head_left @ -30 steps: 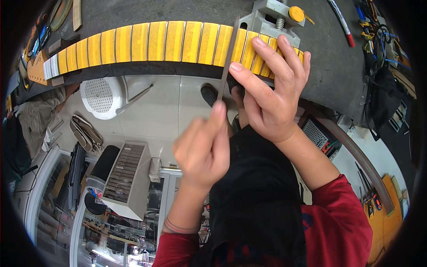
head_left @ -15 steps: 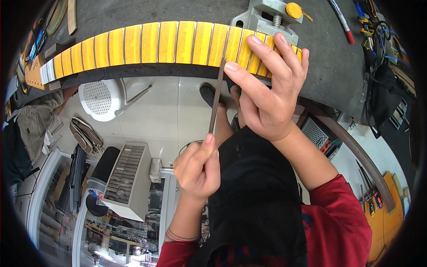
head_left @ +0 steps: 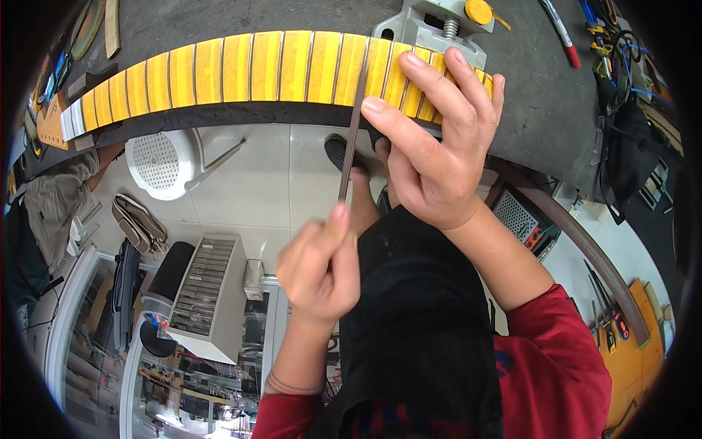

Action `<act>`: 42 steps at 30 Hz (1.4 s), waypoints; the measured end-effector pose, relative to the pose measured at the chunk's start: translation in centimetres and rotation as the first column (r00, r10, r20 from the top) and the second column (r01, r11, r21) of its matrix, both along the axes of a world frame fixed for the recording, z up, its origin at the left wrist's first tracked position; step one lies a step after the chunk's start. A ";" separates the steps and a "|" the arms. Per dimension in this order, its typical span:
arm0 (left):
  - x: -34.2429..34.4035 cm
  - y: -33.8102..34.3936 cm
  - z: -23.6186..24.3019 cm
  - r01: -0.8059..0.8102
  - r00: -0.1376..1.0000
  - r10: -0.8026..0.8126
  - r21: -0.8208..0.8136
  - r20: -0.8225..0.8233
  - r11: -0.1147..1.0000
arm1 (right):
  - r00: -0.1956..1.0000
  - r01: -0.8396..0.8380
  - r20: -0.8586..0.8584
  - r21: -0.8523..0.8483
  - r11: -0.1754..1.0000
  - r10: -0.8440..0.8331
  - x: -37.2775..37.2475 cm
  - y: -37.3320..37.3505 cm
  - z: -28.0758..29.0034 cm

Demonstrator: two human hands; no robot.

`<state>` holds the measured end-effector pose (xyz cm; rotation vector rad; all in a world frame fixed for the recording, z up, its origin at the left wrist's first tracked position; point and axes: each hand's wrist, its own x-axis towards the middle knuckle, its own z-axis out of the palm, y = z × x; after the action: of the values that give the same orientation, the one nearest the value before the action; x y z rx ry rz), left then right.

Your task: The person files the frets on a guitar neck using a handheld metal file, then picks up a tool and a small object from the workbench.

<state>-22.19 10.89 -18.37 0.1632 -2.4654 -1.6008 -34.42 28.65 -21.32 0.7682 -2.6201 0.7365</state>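
Note:
A guitar neck (head_left: pixel 296 67) lies across the far side, its fingerboard covered in yellow tape strips between the metal frets. My left hand (head_left: pixel 319 265), slightly blurred, is closed round the near end of a thin, dark metal file (head_left: pixel 351 150). The file's far end lies over the neck along a fret, right of the middle. My right hand (head_left: pixel 446 139) has its fingers spread over the neck's right end. One fingertip of it rests at the neck's near edge, close beside the file.
The neck lies along a dark workbench (head_left: pixel 537 110). Behind its right end stands a grey clamp (head_left: pixel 431 33) with a yellow knob. A red-capped marker (head_left: pixel 561 33) lies farther right. Below the bench are a white stool (head_left: pixel 157 164) and a box of slotted compartments (head_left: pixel 208 296).
My left hand has pushed the file a little farther up across the neck. The whole view has shifted slightly; my right hand keeps its place on the neck.

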 end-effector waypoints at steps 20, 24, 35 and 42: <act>2.4 -1.0 -0.3 0.079 0.995 -0.091 -0.237 -0.038 0.968 | 0.999 -0.033 -0.024 -0.017 0.999 0.032 -0.1 0.3 -0.4; -1.6 -0.1 -0.6 0.033 0.997 -0.049 -0.268 -0.053 0.963 | 0.999 -0.032 -0.015 -0.004 0.999 0.032 -0.2 0.3 -0.1; 0.4 -0.2 -0.7 0.008 1.000 -0.008 -0.069 0.005 0.998 | 0.999 -0.040 -0.029 0.014 0.999 0.040 -0.1 0.5 -0.3; -2.5 -0.4 -0.7 0.042 0.997 -0.042 0.009 -0.068 0.999 | 0.999 -0.028 -0.024 0.009 1.000 0.028 -0.3 0.3 0.0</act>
<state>-24.69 10.49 -19.09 0.0583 -2.4256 -1.6089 -34.67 28.99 -21.35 0.8131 -2.5979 0.7194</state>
